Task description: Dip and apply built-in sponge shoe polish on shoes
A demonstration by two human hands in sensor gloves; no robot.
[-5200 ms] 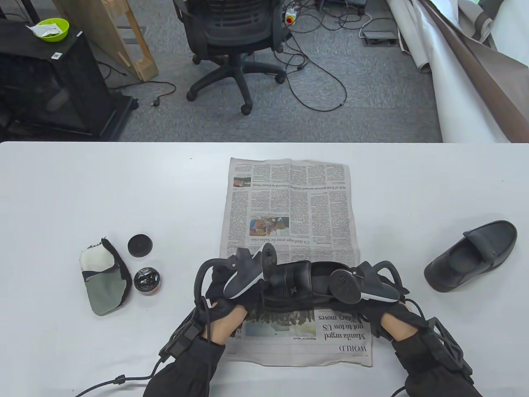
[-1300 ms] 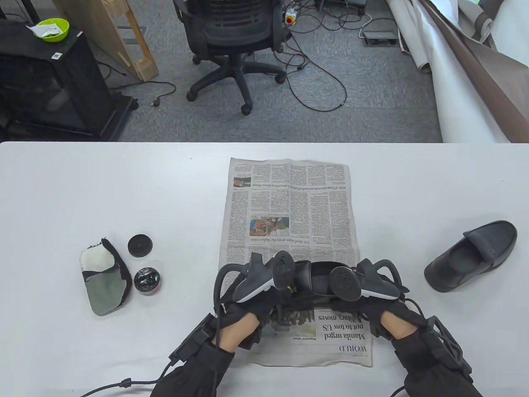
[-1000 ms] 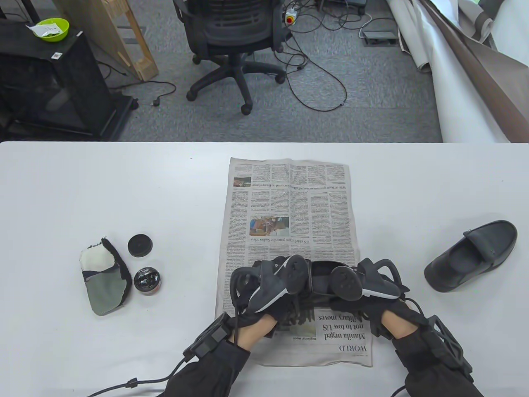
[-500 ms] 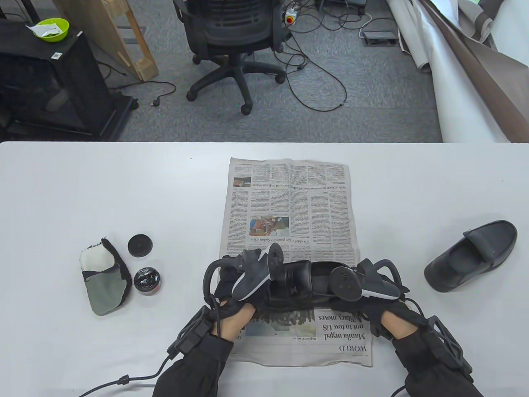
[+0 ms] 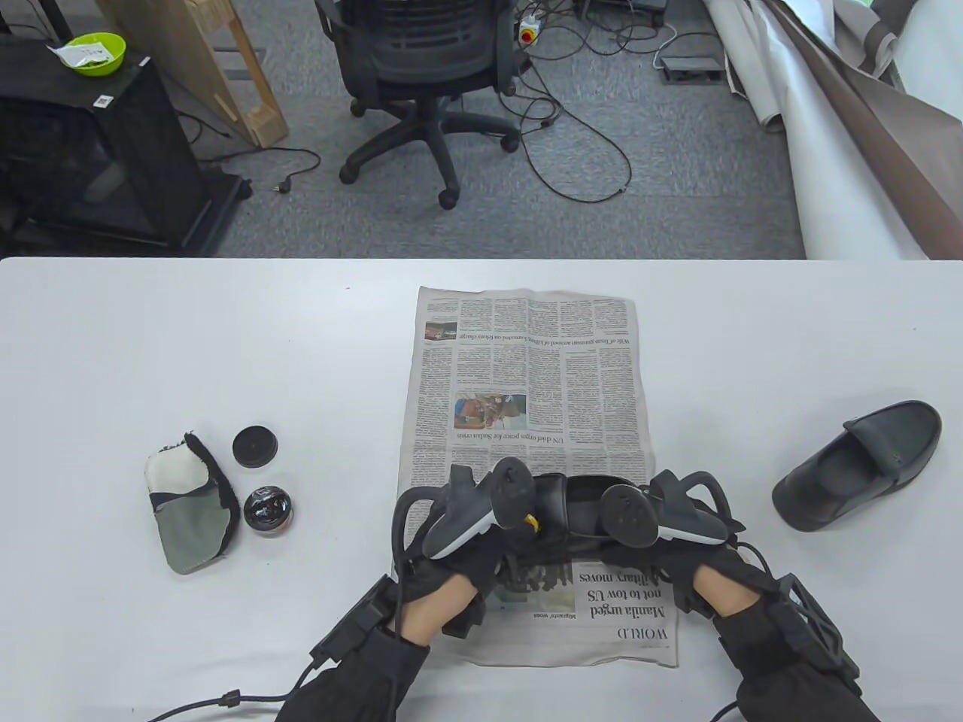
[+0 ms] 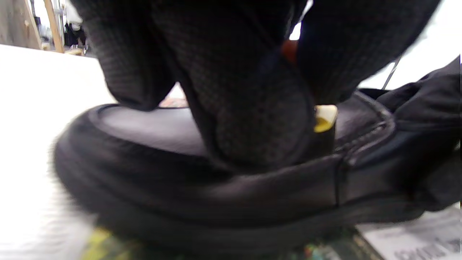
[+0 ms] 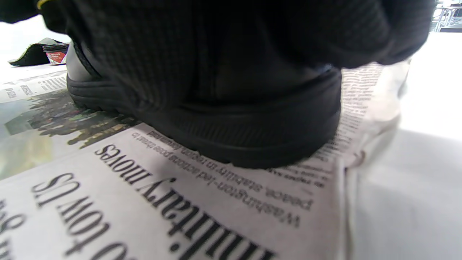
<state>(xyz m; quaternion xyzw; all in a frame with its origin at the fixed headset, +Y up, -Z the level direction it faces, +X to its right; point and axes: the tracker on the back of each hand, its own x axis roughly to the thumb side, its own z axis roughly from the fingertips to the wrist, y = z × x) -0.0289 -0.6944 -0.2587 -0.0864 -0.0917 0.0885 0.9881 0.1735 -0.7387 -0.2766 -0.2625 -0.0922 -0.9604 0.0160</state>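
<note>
Black loafer (image 5: 572, 511) lying across the near part of the newspaper (image 5: 527, 376). Left hand (image 5: 459, 556) over its toe, fingers (image 6: 252, 126) pinching a yellow-tipped sponge applicator (image 6: 325, 117) against the leather. Right hand (image 5: 677, 556) clasping the heel. Second loafer (image 5: 858, 462) well right of the newspaper; open polish jar (image 5: 267, 511) and lid (image 5: 254, 446) to its left (beside a cloth (image 5: 188, 511)) on the white surface (image 5: 150, 338).

An office or lab room is suggested: a black mesh swivel chair (image 5: 421, 68) on grey carpet (image 5: 639, 203), loose black cables (image 5: 579, 150), a long white table (image 5: 150, 338).
</note>
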